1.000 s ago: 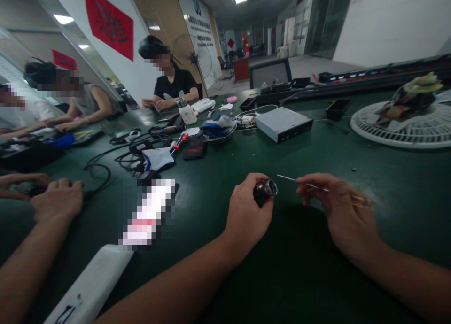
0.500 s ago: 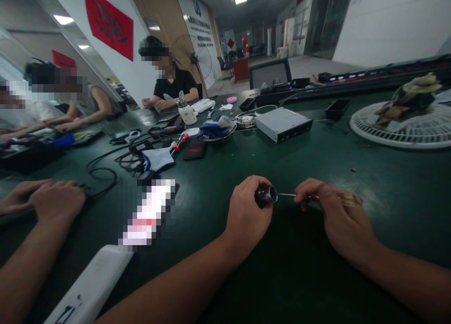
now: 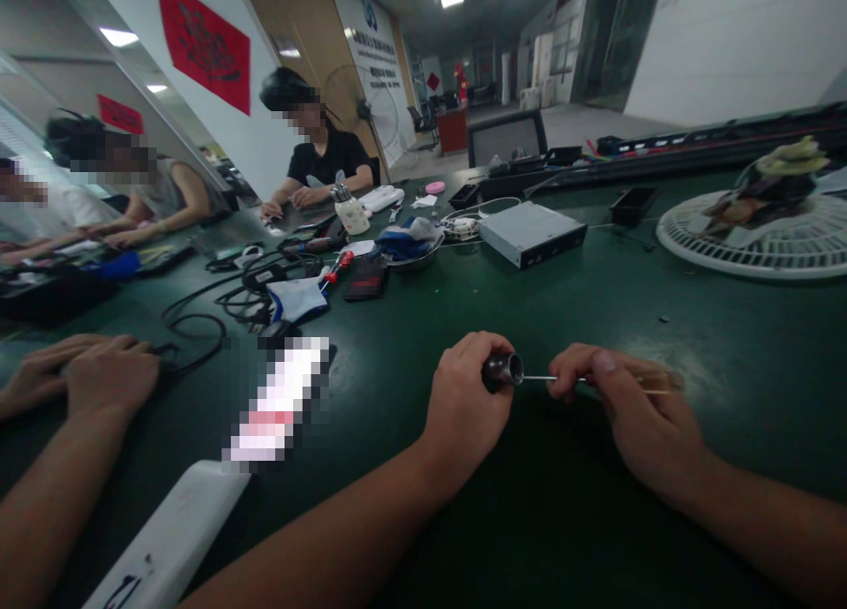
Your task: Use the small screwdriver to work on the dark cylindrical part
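Held upright off the green tabletop, a short dark cylinder [image 3: 498, 372] with a bare metal rim and a hollow end is gripped by my left hand [image 3: 464, 406]. Its open end faces right. In my right hand [image 3: 632, 406] is a screwdriver [image 3: 655, 380], with a yellowish, see-through handle that looks blurred. The thin metal shaft points left and its tip is close by the cylinder's rim; whether it touches or goes inside I cannot tell. My fingers hide part of the shaft and much of the cylinder's body.
Another person's hands [image 3: 112, 375] rest at the left, near a black cable [image 3: 198, 362]. A phone [image 3: 281, 402] and a white bar-shaped object [image 3: 172, 530] lie there. Farther back are a grey disc drive [image 3: 529, 229], a white fan grille [image 3: 747, 247] and a red-handled screwdriver [image 3: 339, 266].
My right hand and the screwdriver have shifted slightly left and down. The cylinder in my left hand has tilted or moved a little. At the left, the other person's hands moved slightly.
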`<state>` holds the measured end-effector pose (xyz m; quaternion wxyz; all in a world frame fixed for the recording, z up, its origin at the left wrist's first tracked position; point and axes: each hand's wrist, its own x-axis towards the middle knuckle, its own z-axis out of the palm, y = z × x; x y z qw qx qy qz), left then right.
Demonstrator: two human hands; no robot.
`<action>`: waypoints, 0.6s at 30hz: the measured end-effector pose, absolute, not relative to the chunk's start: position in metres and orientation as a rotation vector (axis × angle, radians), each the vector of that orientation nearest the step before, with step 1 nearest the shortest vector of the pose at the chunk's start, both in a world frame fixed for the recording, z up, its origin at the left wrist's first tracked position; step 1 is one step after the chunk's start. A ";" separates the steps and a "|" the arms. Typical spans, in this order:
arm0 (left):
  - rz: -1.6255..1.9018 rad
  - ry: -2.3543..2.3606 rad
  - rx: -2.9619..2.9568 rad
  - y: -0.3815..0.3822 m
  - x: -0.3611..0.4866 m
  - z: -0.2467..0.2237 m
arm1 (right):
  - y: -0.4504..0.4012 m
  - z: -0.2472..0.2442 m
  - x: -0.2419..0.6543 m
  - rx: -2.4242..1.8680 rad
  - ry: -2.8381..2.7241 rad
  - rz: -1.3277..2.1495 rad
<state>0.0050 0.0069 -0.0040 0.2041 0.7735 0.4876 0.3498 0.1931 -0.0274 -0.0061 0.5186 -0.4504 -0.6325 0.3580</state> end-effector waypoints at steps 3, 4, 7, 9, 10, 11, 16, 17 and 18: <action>0.976 1.354 2.161 0.007 0.005 -0.004 | -0.028 -0.004 0.192 -1.126 -1.524 0.810; 0.979 1.353 2.161 0.007 0.005 -0.004 | -0.027 -0.004 0.192 -1.179 -1.512 0.784; 0.986 1.349 2.169 0.007 0.005 -0.004 | -0.026 -0.004 0.192 -1.273 -1.482 0.777; 0.986 1.339 2.181 0.007 0.005 -0.004 | -0.026 -0.004 0.192 -1.235 -1.479 0.842; 0.987 1.333 2.185 0.007 0.005 -0.004 | -0.025 -0.004 0.192 -1.203 -1.477 0.872; 0.989 1.326 2.187 0.007 0.005 -0.005 | -0.025 -0.005 0.192 -1.177 -1.471 0.892; 1.007 1.319 2.172 0.008 0.004 -0.006 | -0.024 -0.005 0.192 -1.244 -1.437 0.841; 1.007 1.321 2.171 0.007 0.004 -0.006 | -0.025 -0.005 0.191 -1.271 -1.433 0.826; 1.006 1.320 2.171 0.007 0.004 -0.005 | -0.025 -0.005 0.191 -1.286 -1.431 0.822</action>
